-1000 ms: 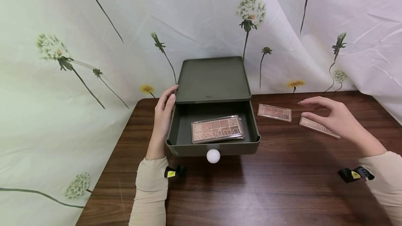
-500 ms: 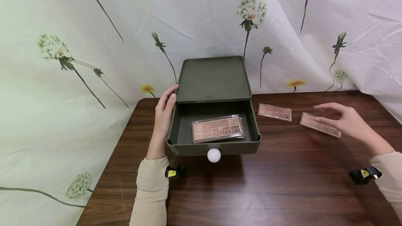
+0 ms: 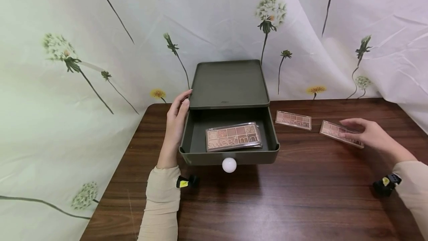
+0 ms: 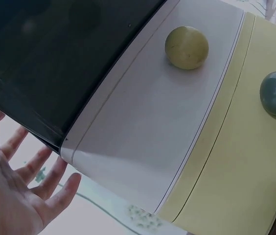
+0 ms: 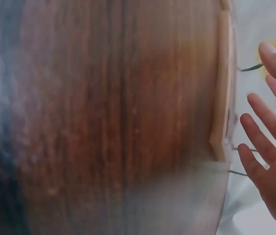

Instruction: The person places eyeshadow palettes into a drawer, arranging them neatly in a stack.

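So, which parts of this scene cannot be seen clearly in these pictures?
- Right palette, head view: its near end is covered by the right hand, so any grip is unclear.
- Same palette, right wrist view: only a blurred edge shows.
- Drawer, head view: the floor under the middle palette is hidden.
- Left hand, head view: where its palm meets the box is hidden.

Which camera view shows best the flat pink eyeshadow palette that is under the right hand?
The head view: the flat pink eyeshadow palette lies on the brown wooden table, the right hand over its right end. The right wrist view shows only its thin edge, blurred. The left wrist view does not show it.
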`<act>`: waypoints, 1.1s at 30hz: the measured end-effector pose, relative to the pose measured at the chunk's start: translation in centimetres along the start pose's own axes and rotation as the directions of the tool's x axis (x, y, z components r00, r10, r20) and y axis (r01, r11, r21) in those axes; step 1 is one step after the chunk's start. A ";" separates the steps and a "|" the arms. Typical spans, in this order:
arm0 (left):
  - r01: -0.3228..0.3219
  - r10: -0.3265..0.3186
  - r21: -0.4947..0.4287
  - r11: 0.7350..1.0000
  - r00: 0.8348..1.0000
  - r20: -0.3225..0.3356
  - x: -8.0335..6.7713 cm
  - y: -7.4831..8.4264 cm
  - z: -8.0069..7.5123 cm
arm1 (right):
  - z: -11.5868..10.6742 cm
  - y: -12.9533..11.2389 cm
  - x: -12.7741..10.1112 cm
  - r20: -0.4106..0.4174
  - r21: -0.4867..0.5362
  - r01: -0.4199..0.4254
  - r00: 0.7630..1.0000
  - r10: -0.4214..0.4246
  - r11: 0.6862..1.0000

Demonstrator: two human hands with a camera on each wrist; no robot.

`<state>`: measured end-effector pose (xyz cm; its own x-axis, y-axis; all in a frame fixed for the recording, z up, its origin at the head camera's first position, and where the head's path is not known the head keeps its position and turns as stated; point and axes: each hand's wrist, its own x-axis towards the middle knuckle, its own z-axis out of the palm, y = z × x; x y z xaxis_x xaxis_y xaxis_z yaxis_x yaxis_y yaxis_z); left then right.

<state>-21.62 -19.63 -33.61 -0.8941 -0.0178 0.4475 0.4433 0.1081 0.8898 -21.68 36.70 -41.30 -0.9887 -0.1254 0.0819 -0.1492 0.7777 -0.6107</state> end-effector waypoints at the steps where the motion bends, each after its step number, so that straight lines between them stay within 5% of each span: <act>1: 0.000 0.000 0.000 1.000 1.000 0.001 0.0 0.0 0.0 | 0.1 0.2 0.1 0.018 0.002 -0.013 1.000 0.013 1.000; 13: 0.000 0.000 -0.012 1.000 1.000 -0.002 0.0 0.1 0.0 | 0.9 0.6 1.8 0.142 -0.045 -0.011 0.990 0.017 0.999; 21: 0.001 -0.001 -0.013 1.000 1.000 0.003 -0.1 0.1 0.0 | 1.7 0.4 2.5 0.143 -0.094 0.081 0.987 -0.067 0.992; 33: -0.011 0.011 -0.008 1.000 1.000 0.007 0.0 -0.1 0.0 | 1.7 -0.5 2.4 0.143 -0.126 0.055 0.989 -0.036 0.991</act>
<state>-21.65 -19.68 -33.74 -0.8894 -0.0094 0.4571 0.4540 0.1000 0.8854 -23.94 34.93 -42.16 -0.9706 -0.2404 -0.0093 -0.2035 0.8409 -0.5014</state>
